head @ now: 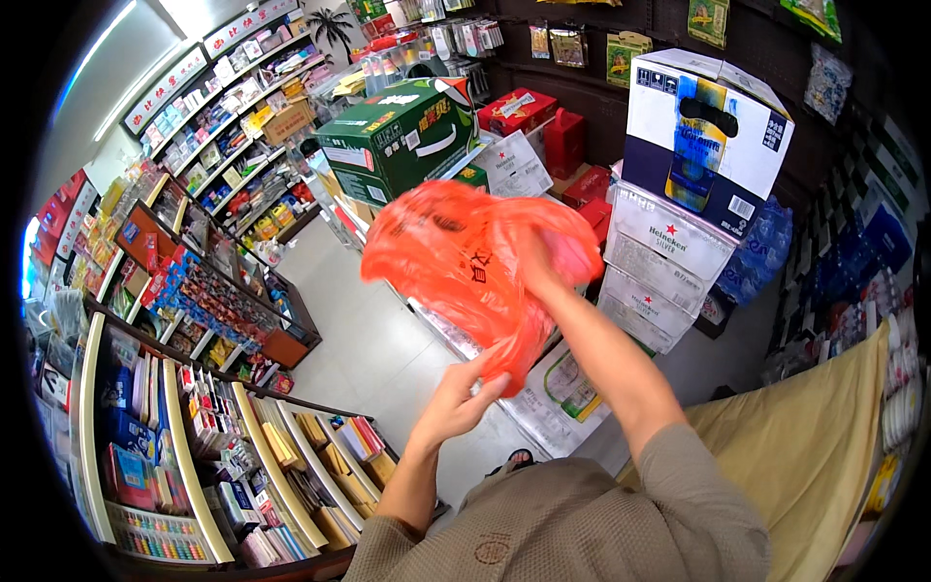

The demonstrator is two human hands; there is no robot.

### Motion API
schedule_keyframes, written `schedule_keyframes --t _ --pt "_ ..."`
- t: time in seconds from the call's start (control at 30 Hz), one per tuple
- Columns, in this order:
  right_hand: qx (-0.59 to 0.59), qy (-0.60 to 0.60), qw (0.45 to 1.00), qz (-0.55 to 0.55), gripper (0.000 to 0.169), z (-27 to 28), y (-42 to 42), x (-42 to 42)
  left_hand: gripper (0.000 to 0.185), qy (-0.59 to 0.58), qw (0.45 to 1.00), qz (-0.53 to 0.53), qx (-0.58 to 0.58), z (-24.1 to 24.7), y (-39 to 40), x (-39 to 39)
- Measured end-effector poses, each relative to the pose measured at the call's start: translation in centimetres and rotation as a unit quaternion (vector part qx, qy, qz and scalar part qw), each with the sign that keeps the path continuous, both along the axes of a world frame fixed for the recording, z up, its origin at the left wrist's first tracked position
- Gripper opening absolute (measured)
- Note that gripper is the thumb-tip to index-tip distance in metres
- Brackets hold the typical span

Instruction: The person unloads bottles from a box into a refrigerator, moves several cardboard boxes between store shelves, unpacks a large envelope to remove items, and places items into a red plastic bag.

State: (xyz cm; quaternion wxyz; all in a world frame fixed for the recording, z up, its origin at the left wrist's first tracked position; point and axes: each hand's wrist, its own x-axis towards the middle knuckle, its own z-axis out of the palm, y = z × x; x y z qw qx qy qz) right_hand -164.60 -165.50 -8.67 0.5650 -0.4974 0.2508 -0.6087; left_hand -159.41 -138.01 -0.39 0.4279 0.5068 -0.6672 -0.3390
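A red plastic carrier bag (444, 240) with dark printing is spread out in the air before me, crumpled and partly puffed up. Between the thumb and fingers of my left hand (462, 400) is a gathered lower corner of it. My right hand (537, 258) reaches into the bag's folds at its right side. Film covers those fingers, so their grip is hidden. Behind and below the bag, a stack of cartons is partly covered by it; a green carton (400, 138) with a white carry handle stands on top.
White Heineken cartons (669, 240) are stacked at right under a blue-and-white carton (702, 138). Stationery shelves (276, 436) line the lower left, beside tiled floor (349, 320). A tan cloth (793, 436) hangs at lower right. Red gift boxes (516, 109) stand behind.
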Motion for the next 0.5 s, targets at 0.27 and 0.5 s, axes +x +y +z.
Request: schedule_keyframes --t 0.27,0.5 --pt "-0.156 0.266 0.933 0.187 0.029 4.1 2.5 -8.7 0.065 -0.250 0.940 -0.065 -0.222 2.1 -2.5 0.4" --pt "-0.065 0.155 0.986 0.004 0.025 4.2 4.3 -16.1 0.054 -0.524 0.822 -0.043 -0.219 -0.8 -9.2 2.2"
